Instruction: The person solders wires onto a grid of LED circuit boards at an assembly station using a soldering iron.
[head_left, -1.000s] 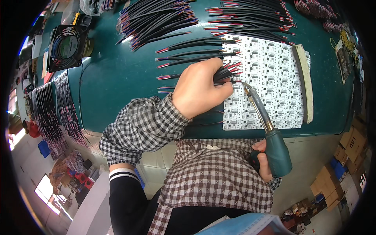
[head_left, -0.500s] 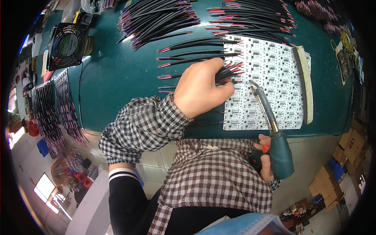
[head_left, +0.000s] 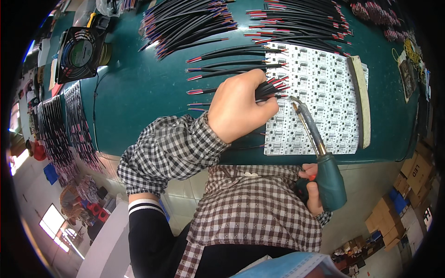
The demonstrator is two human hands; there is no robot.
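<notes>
My left hand (head_left: pixel 241 105) is closed around a small bundle of black wires with red tips (head_left: pixel 274 88), holding their ends against a white panel of circuit boards (head_left: pixel 324 88) on the green table. My right hand (head_left: pixel 311 190) grips the teal handle of a soldering iron (head_left: pixel 328 178). The iron's metal shaft slants up and left, and its tip (head_left: pixel 293 99) sits at the wire ends on the panel. Both arms wear checked sleeves.
Big fans of black and red wires (head_left: pixel 194 21) lie at the back of the green table (head_left: pixel 139 88). A small black fan (head_left: pixel 79 52) stands at the far left. A pale strip (head_left: pixel 360 99) lies along the panel's right edge. Cardboard boxes (head_left: pixel 417 167) sit on the floor at right.
The soldering iron's tip has crept a little to the left along the panel toward the wire ends. My left hand has stayed on the bundle.
</notes>
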